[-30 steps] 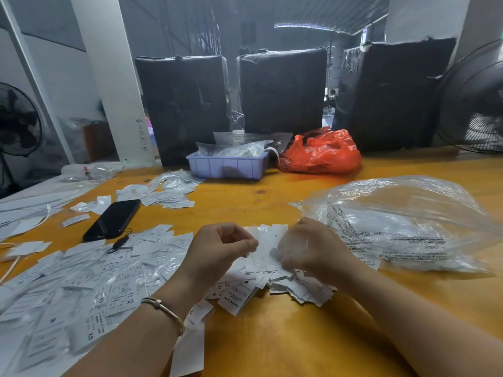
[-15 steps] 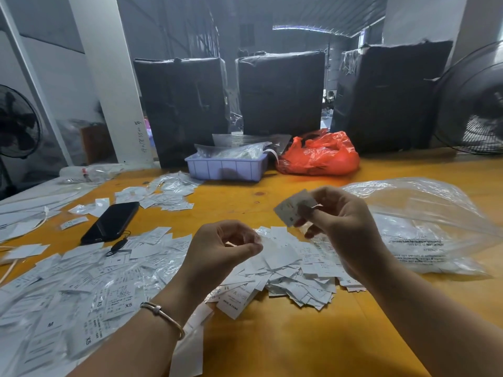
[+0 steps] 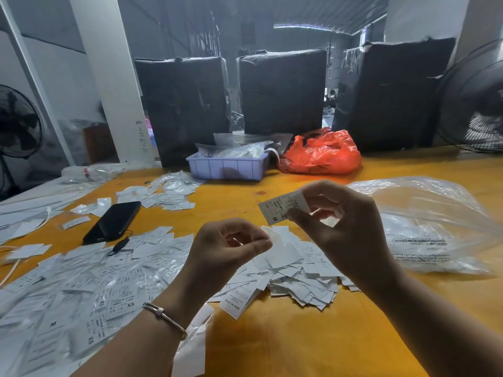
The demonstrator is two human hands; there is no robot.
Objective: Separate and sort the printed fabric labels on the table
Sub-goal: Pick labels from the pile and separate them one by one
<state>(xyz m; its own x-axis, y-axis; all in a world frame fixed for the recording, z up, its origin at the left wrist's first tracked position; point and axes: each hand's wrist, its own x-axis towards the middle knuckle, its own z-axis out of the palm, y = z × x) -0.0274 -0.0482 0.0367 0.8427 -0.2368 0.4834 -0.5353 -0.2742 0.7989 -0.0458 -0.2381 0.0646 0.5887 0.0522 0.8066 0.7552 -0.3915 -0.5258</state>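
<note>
Pinching a white label [image 3: 283, 208] marked "M" between thumb and fingers [image 3: 299, 217], the right hand [image 3: 345, 227] holds it in the air above the yellow desk [image 3: 299, 336]. The left hand [image 3: 226, 248] hangs lower and to the left, fingers curled with thumb and forefinger tips together; I cannot tell whether it holds anything. Under both hands lies a loose pile [image 3: 296, 270] of labels. More labels [image 3: 81, 281], some marked "XS" and "M", spread across the desk's left side. A black phone [image 3: 113, 221] lies beyond them, a clear bag [image 3: 435, 227] to the right. A lilac tray [image 3: 228, 167] and a red bag [image 3: 324, 153] stand at the far edge.
</note>
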